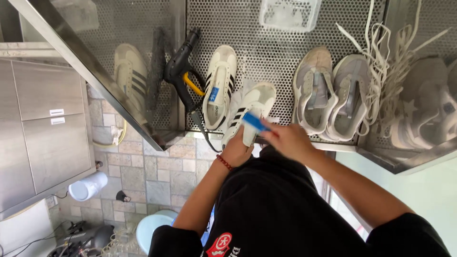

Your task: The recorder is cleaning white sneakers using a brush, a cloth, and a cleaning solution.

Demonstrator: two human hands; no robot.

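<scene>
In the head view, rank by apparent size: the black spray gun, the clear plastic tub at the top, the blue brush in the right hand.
1. Black spray gun, largest.
2. Clear plastic tub, cut off by the frame's top edge, so its full size is unsure.
3. Blue brush, smallest, partly hidden by the right hand.

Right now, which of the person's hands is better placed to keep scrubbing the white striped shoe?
Probably the right hand: it grips the blue brush lying on the white striped shoe. The left hand is busy holding that shoe at its near end, steadying it.
</scene>
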